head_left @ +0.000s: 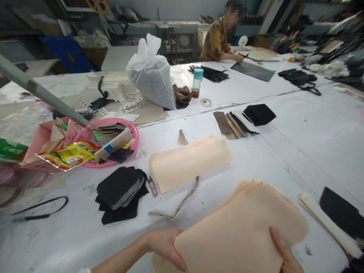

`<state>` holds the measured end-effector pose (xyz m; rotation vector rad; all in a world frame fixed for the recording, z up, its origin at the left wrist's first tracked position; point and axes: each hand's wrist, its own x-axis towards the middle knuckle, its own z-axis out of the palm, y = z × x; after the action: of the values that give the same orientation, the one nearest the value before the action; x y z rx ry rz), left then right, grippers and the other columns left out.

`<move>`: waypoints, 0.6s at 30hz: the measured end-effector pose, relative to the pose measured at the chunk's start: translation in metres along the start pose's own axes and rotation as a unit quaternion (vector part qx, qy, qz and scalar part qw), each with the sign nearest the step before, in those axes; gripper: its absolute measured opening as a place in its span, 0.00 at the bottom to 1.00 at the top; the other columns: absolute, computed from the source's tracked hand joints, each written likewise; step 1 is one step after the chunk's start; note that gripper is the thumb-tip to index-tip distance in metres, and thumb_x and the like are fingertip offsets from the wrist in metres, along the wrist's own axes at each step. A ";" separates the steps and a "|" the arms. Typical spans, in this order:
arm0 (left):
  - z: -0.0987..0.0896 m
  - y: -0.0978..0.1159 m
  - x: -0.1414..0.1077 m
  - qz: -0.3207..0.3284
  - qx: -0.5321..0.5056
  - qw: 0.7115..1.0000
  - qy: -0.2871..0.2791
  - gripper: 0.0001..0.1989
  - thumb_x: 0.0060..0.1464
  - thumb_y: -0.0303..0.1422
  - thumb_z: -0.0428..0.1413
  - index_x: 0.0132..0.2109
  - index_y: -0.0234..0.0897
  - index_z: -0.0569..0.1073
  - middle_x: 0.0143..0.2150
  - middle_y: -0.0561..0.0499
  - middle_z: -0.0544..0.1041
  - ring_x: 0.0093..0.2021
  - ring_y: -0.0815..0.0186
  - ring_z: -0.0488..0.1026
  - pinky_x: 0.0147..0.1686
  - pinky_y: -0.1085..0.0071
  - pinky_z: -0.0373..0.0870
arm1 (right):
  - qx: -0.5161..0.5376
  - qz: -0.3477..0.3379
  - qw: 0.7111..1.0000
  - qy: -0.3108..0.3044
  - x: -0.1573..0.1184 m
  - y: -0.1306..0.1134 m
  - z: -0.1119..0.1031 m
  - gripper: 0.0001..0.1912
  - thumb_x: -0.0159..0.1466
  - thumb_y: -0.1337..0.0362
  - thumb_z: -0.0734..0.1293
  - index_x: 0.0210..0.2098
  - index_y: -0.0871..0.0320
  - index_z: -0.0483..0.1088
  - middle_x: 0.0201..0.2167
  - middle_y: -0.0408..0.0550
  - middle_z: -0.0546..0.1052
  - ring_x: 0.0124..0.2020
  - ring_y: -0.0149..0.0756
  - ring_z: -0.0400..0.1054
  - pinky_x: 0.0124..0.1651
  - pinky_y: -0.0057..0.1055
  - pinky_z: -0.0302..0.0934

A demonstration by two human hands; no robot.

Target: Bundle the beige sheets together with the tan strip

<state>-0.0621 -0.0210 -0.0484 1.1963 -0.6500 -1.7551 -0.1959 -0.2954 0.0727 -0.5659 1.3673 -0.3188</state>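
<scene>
Both my hands hold a thick stack of beige fabric pieces (233, 223) above the near side of the white table. My left hand (167, 246) grips its left edge, thumb on top and the other fingers hidden beneath. At the right, my right hand (284, 250) has its thumb on the top piece; its other fingers are out of sight. Just beyond lies another beige stack (190, 161), flat on a tan cloth strip (184, 199). Pink-handled thread snips (152, 185) rest between that stack and a pile of black fabric pieces (121, 189).
At the left stands a pink basket (137, 136) full of odds and ends, with a yellow packet (69, 154) at its edge. Brown and black folded pieces (241, 119) lie farther back. A white sack (152, 76) and a blue-lidded bottle (197, 81) stand beyond. Across the table, a co-worker (217, 40) bends over material.
</scene>
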 end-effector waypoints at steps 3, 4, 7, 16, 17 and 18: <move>-0.017 0.024 -0.019 0.023 -0.024 0.999 -0.006 0.38 0.37 0.47 0.71 0.55 0.34 0.75 0.55 0.44 0.77 0.53 0.48 0.76 0.54 0.57 0.73 | 0.035 -0.094 0.994 -0.042 0.009 0.002 0.033 0.38 0.50 0.62 0.79 0.59 0.55 0.67 0.37 0.43 0.83 0.33 0.39 0.78 0.51 0.40 0.74; -0.024 0.039 -0.027 0.017 -0.024 0.999 -0.020 0.36 0.40 0.46 0.70 0.55 0.33 0.75 0.55 0.43 0.77 0.54 0.49 0.76 0.54 0.58 0.73 | 0.044 -0.111 0.991 -0.053 0.012 0.000 0.043 0.38 0.51 0.63 0.78 0.59 0.55 0.67 0.37 0.42 0.83 0.33 0.38 0.78 0.52 0.40 0.73; -0.052 0.099 -0.053 -0.002 -0.009 1.000 -0.009 0.30 0.48 0.43 0.66 0.55 0.34 0.74 0.54 0.44 0.78 0.51 0.54 0.77 0.51 0.62 0.76 | 0.062 -0.160 0.981 -0.090 0.022 -0.012 0.076 0.35 0.52 0.63 0.77 0.58 0.56 0.68 0.39 0.45 0.82 0.38 0.40 0.78 0.54 0.41 0.72; -0.185 0.192 -0.058 -0.168 0.195 0.941 0.219 0.29 0.44 0.48 0.65 0.47 0.30 0.78 0.43 0.44 0.82 0.41 0.55 0.79 0.40 0.67 0.76 | 0.141 -0.296 0.927 -0.184 0.130 -0.009 0.211 0.29 0.55 0.59 0.72 0.55 0.58 0.68 0.55 0.48 0.75 0.56 0.40 0.70 0.59 0.41 0.67; -0.198 0.183 -0.051 -0.164 0.232 0.926 0.248 0.29 0.43 0.49 0.65 0.45 0.29 0.78 0.42 0.44 0.82 0.40 0.56 0.79 0.39 0.69 0.75 | 0.139 -0.298 0.930 -0.165 0.147 -0.003 0.221 0.31 0.53 0.62 0.72 0.56 0.57 0.66 0.56 0.48 0.75 0.56 0.39 0.70 0.59 0.42 0.66; -0.209 0.173 -0.045 -0.160 0.241 0.921 0.259 0.29 0.42 0.49 0.65 0.45 0.29 0.78 0.42 0.44 0.82 0.41 0.57 0.79 0.40 0.70 0.74 | 0.137 -0.300 0.932 -0.154 0.161 0.003 0.229 0.33 0.52 0.63 0.72 0.57 0.56 0.65 0.57 0.47 0.74 0.56 0.38 0.70 0.60 0.42 0.66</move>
<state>0.2003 -0.0506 0.0276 2.1191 -0.5995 -1.4584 0.0576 -0.3339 -0.0398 -0.7556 0.8020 -0.8649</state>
